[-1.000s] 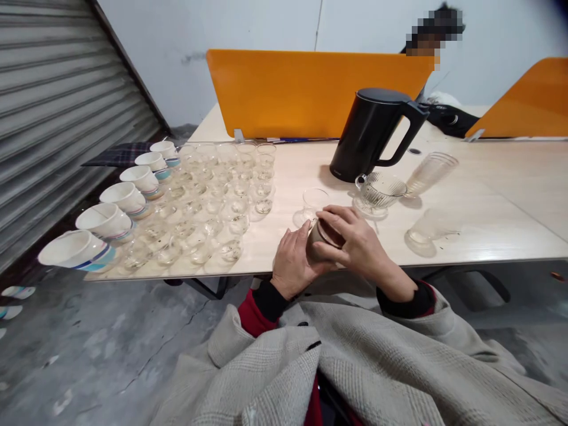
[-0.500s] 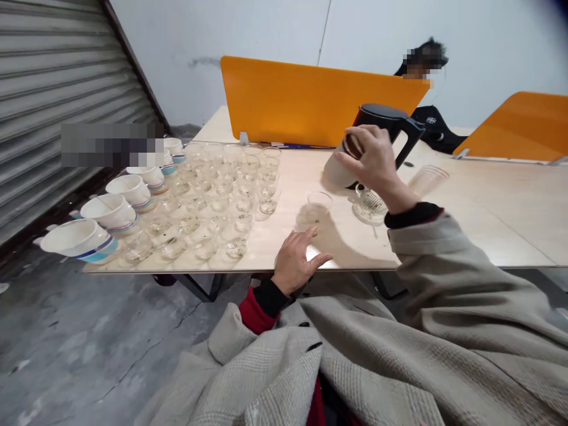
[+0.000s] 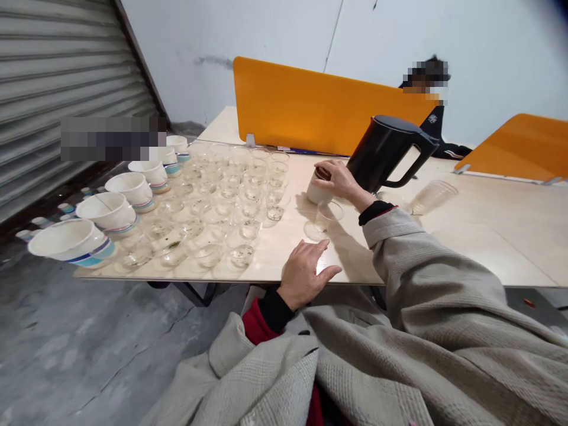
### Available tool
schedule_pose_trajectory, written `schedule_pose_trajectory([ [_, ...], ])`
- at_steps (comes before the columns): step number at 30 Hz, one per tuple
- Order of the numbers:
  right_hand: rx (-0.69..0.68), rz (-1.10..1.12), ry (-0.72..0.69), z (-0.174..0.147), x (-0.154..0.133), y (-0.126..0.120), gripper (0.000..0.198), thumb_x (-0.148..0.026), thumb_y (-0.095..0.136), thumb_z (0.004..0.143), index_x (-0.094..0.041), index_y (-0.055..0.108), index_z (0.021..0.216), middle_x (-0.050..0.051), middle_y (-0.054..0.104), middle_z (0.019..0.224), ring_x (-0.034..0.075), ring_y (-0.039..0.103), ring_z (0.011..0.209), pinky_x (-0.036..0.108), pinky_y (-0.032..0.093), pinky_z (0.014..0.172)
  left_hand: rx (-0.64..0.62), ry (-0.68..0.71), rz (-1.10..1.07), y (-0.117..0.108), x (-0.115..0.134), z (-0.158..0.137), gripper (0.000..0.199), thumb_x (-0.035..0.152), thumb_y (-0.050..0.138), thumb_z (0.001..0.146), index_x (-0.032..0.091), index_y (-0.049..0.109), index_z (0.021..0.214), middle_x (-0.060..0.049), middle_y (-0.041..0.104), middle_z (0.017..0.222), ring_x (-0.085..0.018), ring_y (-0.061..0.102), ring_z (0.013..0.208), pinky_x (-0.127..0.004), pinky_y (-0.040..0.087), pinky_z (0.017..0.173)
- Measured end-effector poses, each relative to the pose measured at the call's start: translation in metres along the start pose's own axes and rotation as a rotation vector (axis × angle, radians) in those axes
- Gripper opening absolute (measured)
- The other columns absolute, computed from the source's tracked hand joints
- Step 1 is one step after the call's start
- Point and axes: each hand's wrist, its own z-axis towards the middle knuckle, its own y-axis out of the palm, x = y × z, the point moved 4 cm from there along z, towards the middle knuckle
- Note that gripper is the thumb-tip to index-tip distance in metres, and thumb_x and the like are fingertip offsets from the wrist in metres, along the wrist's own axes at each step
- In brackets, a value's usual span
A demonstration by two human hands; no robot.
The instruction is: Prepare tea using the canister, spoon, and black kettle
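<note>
Your right hand (image 3: pixel 338 177) grips a pale cylindrical jar (image 3: pixel 316 194); your left hand (image 3: pixel 304 273) is empty

In the head view, your right fingers curl from above around the jar's brown top. The jar is over the pale wood-look table (image 3: pixel 492 236), behind a thin clear plastic cup (image 3: pixel 327 220) and left of a black kettle with a loop handle (image 3: pixel 386 155). You cannot tell whether its base touches the tabletop.

Your left hand holds nothing, thumb and fingers spread at the table's front edge, near that clear cup. To its left stand rows of clear cups holding dark flecks (image 3: pixel 242 255), then a line of white paper cups with blue bands (image 3: pixel 106 212). An orange panel (image 3: pixel 328 109) stands behind.
</note>
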Motion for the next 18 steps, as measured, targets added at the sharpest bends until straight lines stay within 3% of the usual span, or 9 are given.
schedule_pose_trajectory([
  [18, -0.157, 0.106, -0.152, 0.013, 0.021, 0.015, 0.066, -0.044, 0.074, 0.089, -0.017, 0.068, 0.149, 0.017, 0.061, 0.158, 0.037, 0.054, 0.149, 0.056, 0.039, 0.127, -0.029, 0.023, 0.048, -0.001, 0.003, 0.000, 0.054, 0.051, 0.073, 0.100, 0.015, 0.066, 0.139, -0.014, 0.080, 0.123, -0.030, 0.076, 0.112, -0.061, 0.049, 0.120],
])
